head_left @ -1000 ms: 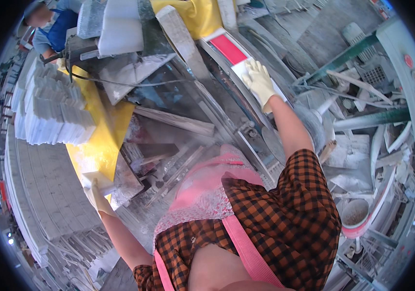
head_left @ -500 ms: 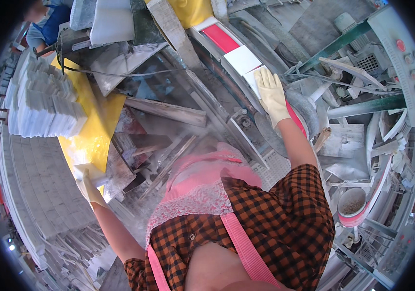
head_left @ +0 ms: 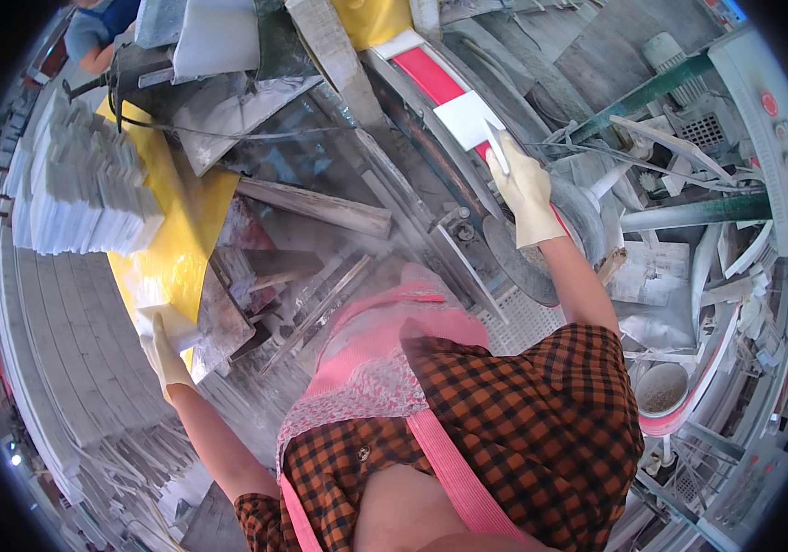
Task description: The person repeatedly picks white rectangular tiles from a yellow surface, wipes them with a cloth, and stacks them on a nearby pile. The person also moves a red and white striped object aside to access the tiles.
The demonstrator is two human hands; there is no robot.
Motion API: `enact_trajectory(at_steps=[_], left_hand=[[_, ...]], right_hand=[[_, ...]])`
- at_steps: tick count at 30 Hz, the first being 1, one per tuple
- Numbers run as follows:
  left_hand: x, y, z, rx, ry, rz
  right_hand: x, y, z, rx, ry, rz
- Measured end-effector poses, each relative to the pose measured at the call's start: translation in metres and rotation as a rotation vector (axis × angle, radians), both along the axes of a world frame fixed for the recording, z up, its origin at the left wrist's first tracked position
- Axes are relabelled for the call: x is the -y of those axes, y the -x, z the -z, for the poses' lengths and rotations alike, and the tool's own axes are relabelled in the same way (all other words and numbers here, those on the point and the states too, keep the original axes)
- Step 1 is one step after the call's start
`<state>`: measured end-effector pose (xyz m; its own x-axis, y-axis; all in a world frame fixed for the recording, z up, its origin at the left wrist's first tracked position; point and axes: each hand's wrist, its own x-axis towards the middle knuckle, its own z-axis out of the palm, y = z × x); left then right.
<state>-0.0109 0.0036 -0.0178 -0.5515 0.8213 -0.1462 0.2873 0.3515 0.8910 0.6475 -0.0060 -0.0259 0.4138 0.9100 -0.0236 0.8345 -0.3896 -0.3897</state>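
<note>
A narrow red belt [head_left: 431,77] runs in a white-edged track at the upper middle, and a flat white tile [head_left: 466,118] lies on it. Just nearer, my right hand [head_left: 523,189], in a cream rubber glove, is closed on a second white tile [head_left: 497,149], tilted up on edge beside the first. Far to the left, my gloved left hand [head_left: 164,354] has its fingers on a white tile piece [head_left: 160,319] at the near end of a yellow sheet [head_left: 173,244]. Part of its grip is hidden.
Stacked white slabs [head_left: 81,189] stand left of the yellow sheet. A control panel [head_left: 771,138] with buttons is at far right, above a grit-filled bucket [head_left: 662,389]. Wooden beams [head_left: 316,207] and a round grey disc [head_left: 518,262] lie between my arms. Another person [head_left: 99,37] is at upper left.
My right hand lay flat over a tile on the belt; now its fingers grip that tile and tip it up off the red surface. My left hand stays at its tile piece.
</note>
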Motion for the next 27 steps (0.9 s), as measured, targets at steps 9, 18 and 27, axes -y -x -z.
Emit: enact_trajectory(at_steps=[9,18,27], left_hand=[[-0.013,0.046,0.031,0.083,-0.008,0.185],[0.007,0.002,-0.013,-0.249,0.314,0.03],[0.008,0.011,-0.025,-0.772,0.385,0.488]], right_hand=[[-0.086,0.311,0.016,-1.257,-0.44,-0.591],[-0.082,0.52,0.058,-1.189,-0.148,-0.819],[-0.055,0.533,0.032,-1.629,0.175,-1.002]])
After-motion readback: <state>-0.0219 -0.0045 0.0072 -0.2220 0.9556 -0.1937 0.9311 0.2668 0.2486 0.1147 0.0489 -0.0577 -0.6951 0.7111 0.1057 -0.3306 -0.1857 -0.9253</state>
